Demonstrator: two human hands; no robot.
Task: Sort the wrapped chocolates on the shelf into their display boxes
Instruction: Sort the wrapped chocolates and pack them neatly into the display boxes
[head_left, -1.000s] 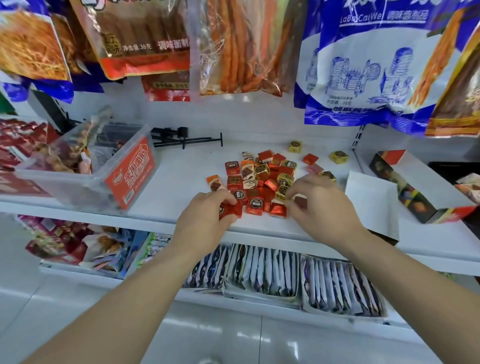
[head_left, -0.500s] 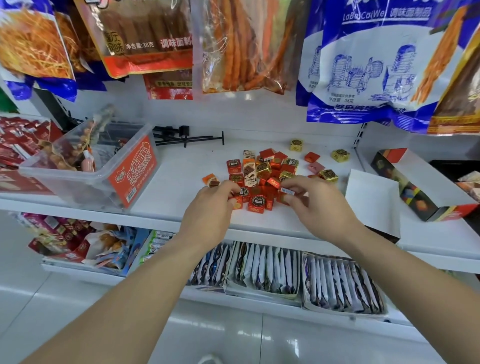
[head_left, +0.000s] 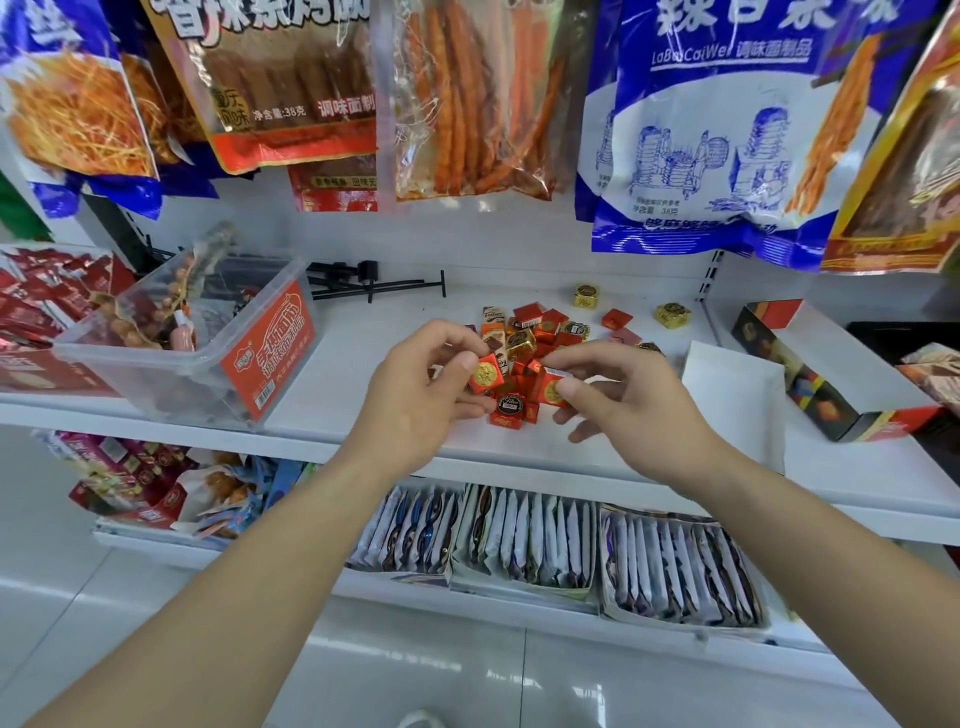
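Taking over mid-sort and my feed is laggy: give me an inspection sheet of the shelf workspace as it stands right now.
Surface: white shelf, bare in front of the pile.
Job's things: mixed pile of wrapped chocolates mid-shelf; a gold chocolate lies apart at the back right; open display box to the right, no chocolates seen in it.
Clutter: clear snack bin on the left; black hooks at the back.
Hands: left hand pinches a red chocolate; right hand pinches a second red chocolate, both over the pile's front.
Cables: nothing seen.
Surroundings: hanging snack bags above; packet trays on the shelf below.
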